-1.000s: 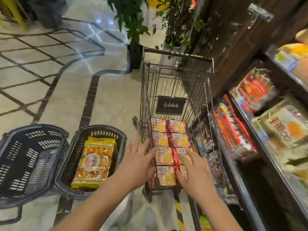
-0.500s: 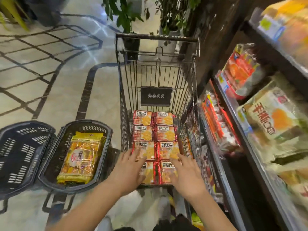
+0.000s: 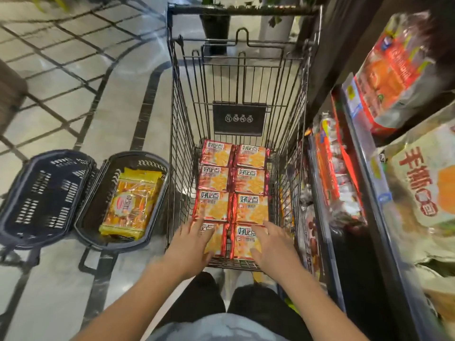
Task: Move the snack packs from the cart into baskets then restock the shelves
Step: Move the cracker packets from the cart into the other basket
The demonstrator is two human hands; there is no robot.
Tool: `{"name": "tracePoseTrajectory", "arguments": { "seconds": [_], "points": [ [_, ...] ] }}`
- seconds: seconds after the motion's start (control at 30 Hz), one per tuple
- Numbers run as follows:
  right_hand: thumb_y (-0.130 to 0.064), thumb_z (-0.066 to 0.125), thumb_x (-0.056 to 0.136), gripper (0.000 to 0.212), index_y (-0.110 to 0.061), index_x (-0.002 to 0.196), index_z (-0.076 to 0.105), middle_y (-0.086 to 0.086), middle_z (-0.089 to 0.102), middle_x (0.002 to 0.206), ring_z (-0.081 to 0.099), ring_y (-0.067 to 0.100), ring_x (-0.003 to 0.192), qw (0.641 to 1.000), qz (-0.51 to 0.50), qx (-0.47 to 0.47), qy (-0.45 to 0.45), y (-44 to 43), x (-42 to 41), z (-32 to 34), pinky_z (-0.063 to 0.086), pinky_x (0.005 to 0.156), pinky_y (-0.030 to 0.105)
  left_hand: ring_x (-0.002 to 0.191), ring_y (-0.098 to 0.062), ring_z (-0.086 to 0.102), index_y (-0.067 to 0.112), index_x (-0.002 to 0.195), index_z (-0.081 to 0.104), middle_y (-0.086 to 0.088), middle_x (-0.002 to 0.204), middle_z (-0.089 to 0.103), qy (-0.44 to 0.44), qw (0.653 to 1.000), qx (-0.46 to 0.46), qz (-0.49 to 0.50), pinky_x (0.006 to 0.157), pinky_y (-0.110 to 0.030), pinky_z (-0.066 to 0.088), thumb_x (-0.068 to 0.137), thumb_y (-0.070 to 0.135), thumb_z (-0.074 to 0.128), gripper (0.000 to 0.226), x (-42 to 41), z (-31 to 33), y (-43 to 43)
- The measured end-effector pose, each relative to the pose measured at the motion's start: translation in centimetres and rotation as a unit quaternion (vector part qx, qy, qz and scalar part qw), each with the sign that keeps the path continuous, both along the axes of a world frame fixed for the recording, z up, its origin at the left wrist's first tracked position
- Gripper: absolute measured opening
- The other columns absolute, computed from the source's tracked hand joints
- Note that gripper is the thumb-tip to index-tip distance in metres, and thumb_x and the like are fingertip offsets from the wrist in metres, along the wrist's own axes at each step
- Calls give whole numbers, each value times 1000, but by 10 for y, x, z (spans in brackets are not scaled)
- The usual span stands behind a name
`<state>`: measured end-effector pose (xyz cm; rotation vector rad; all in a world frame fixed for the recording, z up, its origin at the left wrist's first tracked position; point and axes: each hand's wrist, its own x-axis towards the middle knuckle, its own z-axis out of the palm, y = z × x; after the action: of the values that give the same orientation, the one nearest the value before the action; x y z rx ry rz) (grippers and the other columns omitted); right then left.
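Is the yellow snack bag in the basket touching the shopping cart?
Apart. The head view shows the yellow snack bag inside the basket, whose rim separates it from the cart.

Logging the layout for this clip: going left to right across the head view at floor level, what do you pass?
Empty basket → basket holding a yellow snack pack → cart with red snack packs → shelves.

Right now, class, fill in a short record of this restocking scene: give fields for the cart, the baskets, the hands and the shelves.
cart: wire, holds red cracker packs in two columns of four
left basket: on floor, nothing seen inside
right basket: beside it, holds yellow snack pack
left hand: open, on nearest left pack
right hand: open, on nearest right pack
shelves: right of the cart, stocked with bagged snacks
progress: red packs not yet lifted
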<state>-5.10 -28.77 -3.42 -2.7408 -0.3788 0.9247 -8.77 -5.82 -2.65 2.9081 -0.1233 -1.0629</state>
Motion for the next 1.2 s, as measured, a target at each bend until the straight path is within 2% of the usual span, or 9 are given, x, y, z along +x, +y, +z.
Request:
{"name": "tracePoseTrajectory", "arguments": {
  "seconds": [0.2,0.47,0.53,0.63,0.73,0.87,0.97,1.1,1.2],
  "points": [
    [-45,49,100,64,-31,158,24,8,18,167,18,30,153,998,-7,-25,53,1,6,-28,17,124,47,156,-38,11,30,164,16,-11,171,9,77,995,-25,65,125,-50,18,102,58,45,74,12,-50,11],
    [-41,50,99,61,-31,156,30,8,17,167,21,29,152,995,-29,-40,89,8,15,-62,17,124,46,150,-36,30,22,159,27,-13,164,26,139,967,-59,206,120,-51,33,95,45,65,78,28,-120,26],
    [-40,50,99,61,-31,156,31,8,17,167,22,29,151,993,-39,-38,103,9,18,-69,18,124,46,143,-35,40,19,151,38,-11,154,38,145,950,-82,265,114,-48,41,90,46,71,75,31,-138,29],
    [-40,50,99,59,-29,155,34,8,22,164,27,30,148,990,-60,-38,123,9,21,-81,22,122,46,112,-24,60,14,125,49,-6,124,58,158,908,-124,367,89,-35,51,82,41,82,60,33,-166,35],
    [-39,51,99,56,-28,153,37,7,26,162,30,30,146,986,-77,-44,142,6,23,-93,25,120,46,98,-20,66,9,121,55,-4,108,69,174,886,-140,406,88,-38,56,77,45,84,64,35,-191,42],
    [-37,51,100,57,-25,154,36,6,28,160,31,30,145,979,-102,-47,168,5,28,-106,28,119,46,99,-21,64,12,123,57,-4,110,68,170,877,-135,429,82,-30,50,81,38,84,57,40,-207,45],
    [-36,54,98,60,-20,153,35,7,37,151,43,30,136,971,-142,-46,188,6,34,-120,39,112,46,95,-19,65,16,120,61,0,102,69,169,880,-123,426,77,-28,49,81,39,82,50,41,-215,45],
    [-29,59,98,70,-13,156,23,13,37,150,47,34,133,941,-261,-21,213,9,44,-136,43,105,41,96,-22,64,10,124,56,-4,104,66,181,878,-99,432,82,-35,53,59,58,77,84,38,-226,49],
    [-32,61,98,84,-6,160,10,18,28,159,36,37,143,908,-342,-17,240,10,50,-152,38,111,41,102,-22,58,9,128,48,-5,115,58,162,870,-100,455,84,-32,46,71,38,84,73,43,-205,42]
  ]
}}
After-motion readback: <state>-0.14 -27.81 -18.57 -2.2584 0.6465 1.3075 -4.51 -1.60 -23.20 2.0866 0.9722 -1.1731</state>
